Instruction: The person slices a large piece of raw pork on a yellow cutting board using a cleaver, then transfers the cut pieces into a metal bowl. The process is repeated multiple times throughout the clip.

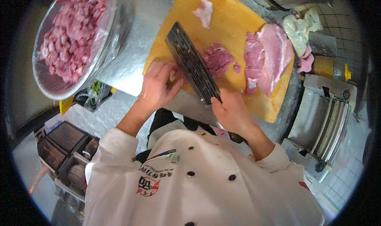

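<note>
My right hand (233, 114) grips the handle of a broad dark cleaver (192, 63), its ridged blade slanting up and left over a yellow cutting board (235, 10). Just left of the blade, my left hand (157, 84) rests at the board's near left edge, fingers curled on raw meat that they and the blade mostly cover. Cut red meat (218, 59) shows on the blade's other side. Two large raw pieces of meat (269, 59) lie side by side at the board's right. A pale scrap of meat (204, 11) is near the far edge.
At the left stands a plastic-lined bowl (110, 41) heaped with cut raw meat (73, 38). A metal roller machine (323, 124) is to the right, near a bottle with a yellow cap (330, 68) and a tied plastic bag (297, 32). Dark containers (67, 136) sit lower left.
</note>
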Available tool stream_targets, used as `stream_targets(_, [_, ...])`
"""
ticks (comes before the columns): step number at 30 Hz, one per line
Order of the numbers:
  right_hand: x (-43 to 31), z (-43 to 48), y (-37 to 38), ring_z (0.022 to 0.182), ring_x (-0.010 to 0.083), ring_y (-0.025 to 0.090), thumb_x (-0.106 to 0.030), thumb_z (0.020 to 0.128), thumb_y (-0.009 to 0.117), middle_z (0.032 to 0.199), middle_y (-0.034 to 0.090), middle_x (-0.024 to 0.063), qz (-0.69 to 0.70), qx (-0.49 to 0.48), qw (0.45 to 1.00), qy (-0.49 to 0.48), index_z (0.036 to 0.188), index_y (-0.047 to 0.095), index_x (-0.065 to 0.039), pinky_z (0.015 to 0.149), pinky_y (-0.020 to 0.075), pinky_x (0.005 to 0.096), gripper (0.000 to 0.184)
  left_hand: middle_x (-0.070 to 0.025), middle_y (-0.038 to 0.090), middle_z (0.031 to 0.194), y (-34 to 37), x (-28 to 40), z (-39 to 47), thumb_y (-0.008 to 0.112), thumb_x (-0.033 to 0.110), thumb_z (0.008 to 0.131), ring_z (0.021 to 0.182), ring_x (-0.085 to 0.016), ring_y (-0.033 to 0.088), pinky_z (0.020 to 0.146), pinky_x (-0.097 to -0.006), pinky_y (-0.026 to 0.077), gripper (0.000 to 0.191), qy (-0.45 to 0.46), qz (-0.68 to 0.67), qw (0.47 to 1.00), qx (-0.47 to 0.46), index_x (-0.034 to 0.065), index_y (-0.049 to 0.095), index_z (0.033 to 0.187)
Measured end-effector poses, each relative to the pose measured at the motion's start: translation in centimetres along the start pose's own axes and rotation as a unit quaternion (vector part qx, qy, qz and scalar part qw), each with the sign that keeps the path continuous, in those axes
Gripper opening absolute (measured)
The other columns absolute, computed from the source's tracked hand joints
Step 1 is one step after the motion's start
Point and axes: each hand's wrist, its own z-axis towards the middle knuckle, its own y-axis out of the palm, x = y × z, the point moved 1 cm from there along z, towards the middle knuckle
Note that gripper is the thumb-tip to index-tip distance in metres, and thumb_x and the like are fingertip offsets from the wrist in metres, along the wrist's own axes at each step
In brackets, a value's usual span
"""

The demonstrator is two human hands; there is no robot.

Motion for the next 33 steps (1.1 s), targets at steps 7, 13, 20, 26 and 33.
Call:
stream_targets(7, [7.2, -2.0, -3.2, 0.057, 0.0388, 0.058, -0.003, 0.084, 0.059, 0.063, 0.056, 0.0233, -0.114, 0.141, 0.982, 0.045, 0.079, 0.051, 0.003, 0.05, 0.0427, 0.046, 0.011, -0.0251, 0.035, 0.142, 2.8, 2.6, 1.8, 0.09, 0.032, 0.048, 0.129, -0.045, 0.036, 0.108, -0.049, 0.035, 0.109, -0.032, 0.075, 0.993, -0.081, 0.0025, 0.038, 0.139])
stream_targets(13, [6.3, -3.7, 0.3, 0.062, 0.0463, 0.057, 0.0, 0.081, 0.057, 0.066, 0.057, 0.0251, -0.108, 0.113, 0.986, 0.054, 0.079, 0.049, 0.002, 0.056, 0.0447, 0.0524, 0.009, -0.0268, 0.032, 0.145, 5.1, 3.0, 3.8, 0.091, 0.034, 0.048, 0.132, -0.045, 0.034, 0.11, -0.0496, 0.032, 0.115, -0.029, 0.089, 0.99, -0.108, 0.0032, 0.034, 0.142])
stream_targets(20, [9.2, -3.1, 0.1, 0.043, 0.0165, 0.048, -0.008, 0.093, 0.05, 0.058, 0.051, 0.0063, 0.28, -0.004, 0.931, 0.234, 0.087, 0.049, -0.002, 0.039, 0.0392, 0.0337, 0.009, -0.0248, 0.037, 0.142, 5.7, 3.6, 5.8, 0.091, 0.031, 0.048, 0.131, -0.043, 0.037, 0.109, -0.0475, 0.033, 0.107, 0.017, 0.04, 0.992, -0.12, 0.0035, 0.041, 0.138])
stream_targets(26, [10.0, -5.1, 3.1, 0.044, 0.0129, 0.051, -0.01, 0.096, 0.049, 0.06, 0.052, 0.0048, 0.602, 0.002, 0.742, 0.295, 0.085, 0.05, -0.003, 0.04, 0.0418, 0.03, 0.012, -0.024, 0.044, 0.136, 6.9, 3.6, 6.3, 0.088, 0.033, 0.055, 0.126, -0.043, 0.042, 0.107, -0.0471, 0.035, 0.094, 0.042, 0.028, 0.994, -0.096, 0.0009, 0.047, 0.133])
stream_targets(33, [4.0, 0.2, 5.6, 0.044, 0.0141, 0.05, -0.009, 0.094, 0.047, 0.061, 0.052, 0.0066, 0.556, -0.058, 0.799, 0.221, 0.085, 0.046, -0.002, 0.04, 0.0415, 0.0309, 0.011, -0.0254, 0.05, 0.127, 6.6, 3.5, 6.2, 0.084, 0.026, 0.061, 0.119, -0.044, 0.047, 0.103, -0.0493, 0.039, 0.074, 0.003, -0.013, 0.999, 0.05, 0.0012, 0.054, 0.125])
